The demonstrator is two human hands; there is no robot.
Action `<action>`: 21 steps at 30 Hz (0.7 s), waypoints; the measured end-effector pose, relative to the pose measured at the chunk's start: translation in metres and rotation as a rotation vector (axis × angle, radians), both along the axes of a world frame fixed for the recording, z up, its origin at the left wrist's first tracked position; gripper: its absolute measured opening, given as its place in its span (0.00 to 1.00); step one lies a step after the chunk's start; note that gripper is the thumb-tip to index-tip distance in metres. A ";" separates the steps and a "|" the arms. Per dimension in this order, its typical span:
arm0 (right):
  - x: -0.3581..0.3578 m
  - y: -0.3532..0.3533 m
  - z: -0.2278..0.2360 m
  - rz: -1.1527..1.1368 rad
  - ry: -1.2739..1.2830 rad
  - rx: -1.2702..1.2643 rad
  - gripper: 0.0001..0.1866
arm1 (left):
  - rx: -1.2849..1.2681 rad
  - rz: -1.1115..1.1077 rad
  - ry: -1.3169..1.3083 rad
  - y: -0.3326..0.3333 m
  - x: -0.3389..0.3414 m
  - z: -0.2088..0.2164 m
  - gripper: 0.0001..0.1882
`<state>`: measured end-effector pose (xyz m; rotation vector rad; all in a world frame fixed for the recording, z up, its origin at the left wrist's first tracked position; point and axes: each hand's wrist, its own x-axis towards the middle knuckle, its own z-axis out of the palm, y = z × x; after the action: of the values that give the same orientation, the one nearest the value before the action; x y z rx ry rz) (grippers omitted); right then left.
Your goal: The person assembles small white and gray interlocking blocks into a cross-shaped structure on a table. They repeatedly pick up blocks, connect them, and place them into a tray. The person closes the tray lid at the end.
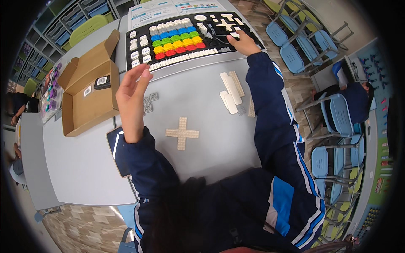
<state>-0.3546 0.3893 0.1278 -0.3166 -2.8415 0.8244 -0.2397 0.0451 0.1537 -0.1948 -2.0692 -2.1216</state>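
Observation:
My right hand (245, 44) reaches into the right side of a black parts tray (140, 45), thumb and forefinger apart beside small white pieces (235, 35). I see nothing held in it. My left hand (131, 103) is raised near the tray's front left corner, its fingers loosely curved and empty. On the grey table before me lies a beige cross-shaped building piece (182, 133). To its right are several long white beams (231, 89) and a beige studded strip (238, 83). Small grey square blocks (147, 103) lie just right of my left hand.
The tray holds rows of coloured bricks (177, 37) and white blocks (135, 55). An open cardboard box (90, 103) with a black item (102, 82) stands left. A printed sheet (168, 12) lies behind the tray. Stacked blue chairs (291, 55) and a seated person (352, 99) are at right.

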 end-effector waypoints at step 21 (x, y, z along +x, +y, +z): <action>0.229 -0.014 -0.055 0.403 0.134 0.264 0.11 | -1.033 0.002 0.013 -0.058 0.011 -0.091 0.34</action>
<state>-0.1259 0.3751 0.0726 0.3428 -2.8744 0.4917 -0.2286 -0.0133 0.0630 -0.3139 -2.9120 -0.8402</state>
